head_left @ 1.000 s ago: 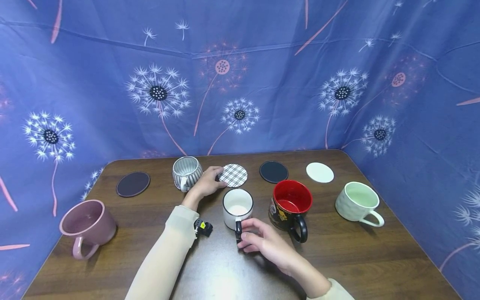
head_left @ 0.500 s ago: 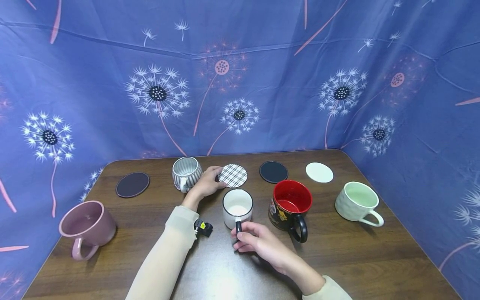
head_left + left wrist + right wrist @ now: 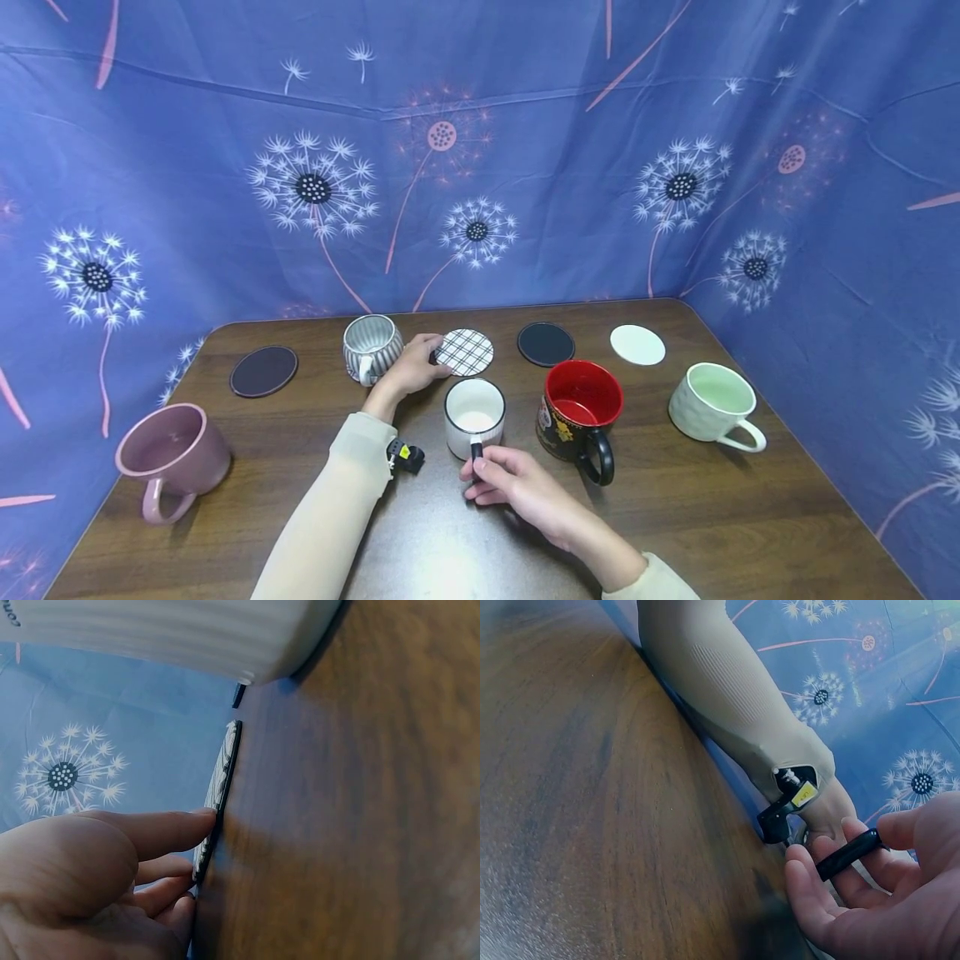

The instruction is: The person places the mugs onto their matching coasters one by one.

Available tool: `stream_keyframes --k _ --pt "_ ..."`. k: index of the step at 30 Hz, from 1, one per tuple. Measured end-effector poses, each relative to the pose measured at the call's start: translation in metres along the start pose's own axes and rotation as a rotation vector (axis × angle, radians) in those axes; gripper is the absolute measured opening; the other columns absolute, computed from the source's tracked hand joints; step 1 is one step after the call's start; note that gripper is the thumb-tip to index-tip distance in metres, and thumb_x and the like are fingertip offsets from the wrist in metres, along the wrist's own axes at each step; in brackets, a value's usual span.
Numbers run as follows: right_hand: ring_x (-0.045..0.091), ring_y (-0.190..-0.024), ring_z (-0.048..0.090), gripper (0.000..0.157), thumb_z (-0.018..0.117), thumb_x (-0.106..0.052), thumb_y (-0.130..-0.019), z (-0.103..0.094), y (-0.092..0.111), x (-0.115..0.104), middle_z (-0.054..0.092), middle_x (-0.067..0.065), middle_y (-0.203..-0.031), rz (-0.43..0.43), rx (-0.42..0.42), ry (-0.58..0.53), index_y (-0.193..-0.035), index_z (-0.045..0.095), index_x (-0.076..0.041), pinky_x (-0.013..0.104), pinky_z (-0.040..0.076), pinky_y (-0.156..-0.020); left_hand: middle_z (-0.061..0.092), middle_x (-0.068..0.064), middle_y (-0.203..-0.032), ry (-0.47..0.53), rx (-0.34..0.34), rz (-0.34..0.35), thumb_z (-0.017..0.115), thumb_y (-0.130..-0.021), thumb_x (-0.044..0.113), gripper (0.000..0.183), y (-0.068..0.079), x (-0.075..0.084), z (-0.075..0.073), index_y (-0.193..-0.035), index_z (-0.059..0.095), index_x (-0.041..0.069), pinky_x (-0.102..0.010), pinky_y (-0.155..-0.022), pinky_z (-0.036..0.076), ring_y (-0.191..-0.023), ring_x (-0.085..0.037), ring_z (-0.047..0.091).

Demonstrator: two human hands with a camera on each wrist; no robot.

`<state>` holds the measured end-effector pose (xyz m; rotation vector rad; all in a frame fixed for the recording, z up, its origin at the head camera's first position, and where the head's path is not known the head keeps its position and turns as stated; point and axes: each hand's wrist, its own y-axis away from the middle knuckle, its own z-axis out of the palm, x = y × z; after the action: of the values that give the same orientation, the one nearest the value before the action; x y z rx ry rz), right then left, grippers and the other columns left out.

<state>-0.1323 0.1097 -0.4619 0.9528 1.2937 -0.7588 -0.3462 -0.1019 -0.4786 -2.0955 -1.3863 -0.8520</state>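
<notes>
A white mug (image 3: 459,433) with a dark rim stands on the table in front of the plaid coaster. Its black handle (image 3: 849,853) points toward me, and my right hand (image 3: 517,492) holds it between thumb and fingers. Farther back, my left hand (image 3: 408,368) grips the left edge of the round black-and-white plaid coaster (image 3: 468,353); thumb and fingertips touch its rim in the left wrist view, where the coaster (image 3: 223,769) lies flat on the table. Just left of that hand, a grey ribbed mug (image 3: 369,343) sits on a mostly hidden coaster.
A black mug with red inside (image 3: 558,433) stands right of my right hand. Farther right is a pale green mug (image 3: 697,412); a mauve mug (image 3: 198,458) stands far left. Dark coasters (image 3: 264,372) and a white coaster (image 3: 637,345) lie along the back. Blue cloth (image 3: 555,208) hangs behind.
My right fingers have moved slightly left and farther around the white mug's handle. The left hand stays at the plaid coaster, and the mugs have not visibly moved.
</notes>
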Motion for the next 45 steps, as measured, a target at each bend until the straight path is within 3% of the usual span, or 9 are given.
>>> stream_keyframes --k 12,27,33,45 --pt "0.023 -0.099 0.071 0.034 0.053 -0.02 -0.112 -0.0057 0.0049 0.0009 0.07 0.022 -0.125 -0.025 0.062 0.027 -0.125 0.065 0.009 0.028 0.06 -0.086 0.041 -0.026 -0.162 -0.019 -0.01 0.009 0.075 -0.095 0.011 0.071 0.0 0.0015 0.0 -0.157 0.044 -0.007 -0.052 -0.128 0.026 -0.153 -0.043 0.036" --pt "0.024 -0.097 0.07 0.031 0.055 -0.021 -0.111 -0.0087 0.0088 -0.001 0.071 0.022 -0.119 -0.015 0.119 0.096 -0.121 0.066 0.006 0.025 0.058 -0.085 0.041 -0.025 -0.163 -0.005 -0.007 0.003 0.076 -0.096 0.013 0.073 -0.0012 0.0004 0.0013 -0.158 0.042 -0.007 -0.053 -0.128 0.025 -0.153 -0.044 0.035" --pt "0.019 -0.089 0.067 0.026 0.055 -0.017 -0.111 -0.0057 0.0096 -0.0004 0.072 0.022 -0.113 -0.059 0.153 0.131 -0.116 0.068 0.005 0.024 0.058 -0.079 0.044 -0.026 -0.16 -0.053 -0.002 0.022 0.077 -0.095 0.014 0.071 -0.0012 0.0002 0.001 -0.156 0.046 -0.007 -0.055 -0.127 0.027 -0.151 -0.045 0.038" --pt "0.019 -0.09 0.067 0.026 0.053 -0.014 -0.111 -0.0019 0.0096 0.0038 0.071 0.018 -0.109 -0.059 0.215 0.082 -0.115 0.067 0.008 0.025 0.058 -0.08 0.045 -0.024 -0.16 -0.052 0.001 0.024 0.077 -0.095 0.014 0.071 -0.0008 0.0007 0.0012 -0.156 0.046 -0.006 -0.053 -0.128 0.027 -0.151 -0.044 0.037"
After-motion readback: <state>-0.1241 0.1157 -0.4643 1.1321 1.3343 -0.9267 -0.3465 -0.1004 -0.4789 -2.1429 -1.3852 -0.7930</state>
